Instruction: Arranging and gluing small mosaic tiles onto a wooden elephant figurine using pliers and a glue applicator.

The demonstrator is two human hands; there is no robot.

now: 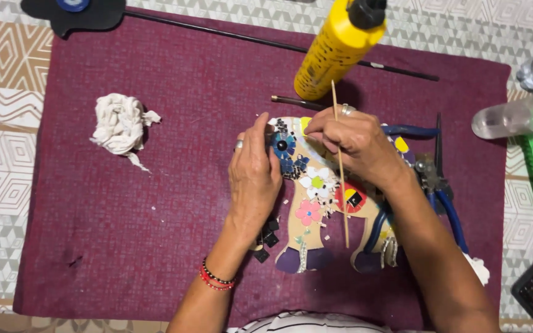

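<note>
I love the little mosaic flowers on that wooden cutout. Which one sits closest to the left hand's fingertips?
The blue flower with the dark centre, right beside the left hand. The white flower and pink flower lie lower down.

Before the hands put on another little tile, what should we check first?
1. Left hand steadying the wooden animal cutout: ok, it rests on its edge.
2. Right hand holding the thin wooden stick: ok, gripped near the top.
3. Spare dark tiles close by: ok, beside the left wrist.
4. Yellow glue bottle capped: ok, black cap on.
5. White rag within reach: ok, on the maroon mat.
6. Glue on the stick's tip: cannot tell.
</note>
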